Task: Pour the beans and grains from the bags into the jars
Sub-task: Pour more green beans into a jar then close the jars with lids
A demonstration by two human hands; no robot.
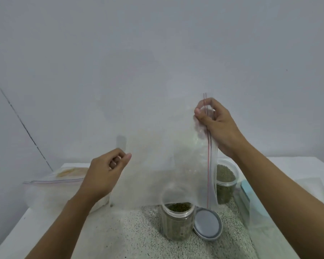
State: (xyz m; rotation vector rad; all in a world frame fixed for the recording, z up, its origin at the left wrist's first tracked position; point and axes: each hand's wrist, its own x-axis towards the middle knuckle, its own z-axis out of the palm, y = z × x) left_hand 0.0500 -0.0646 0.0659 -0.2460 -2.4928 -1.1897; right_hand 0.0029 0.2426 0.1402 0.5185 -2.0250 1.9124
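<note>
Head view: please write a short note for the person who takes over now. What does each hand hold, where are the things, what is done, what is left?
Left hand pinches the clear bag at one corner; right hand pinches its zip edge, higher.
The bag hangs over the open near jar and looks emptied; grey lid lies beside the jar.
Done: near jar and far jar hold green beans.
Left: grain bag, on the table's left side, not yet poured; both jars lack lids.

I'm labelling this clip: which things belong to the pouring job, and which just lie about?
Job: clear bag held by left hand and right hand; near jar; far jar; grain bag at left.
Lying about: grey lid; pale blue strip at right.
</note>
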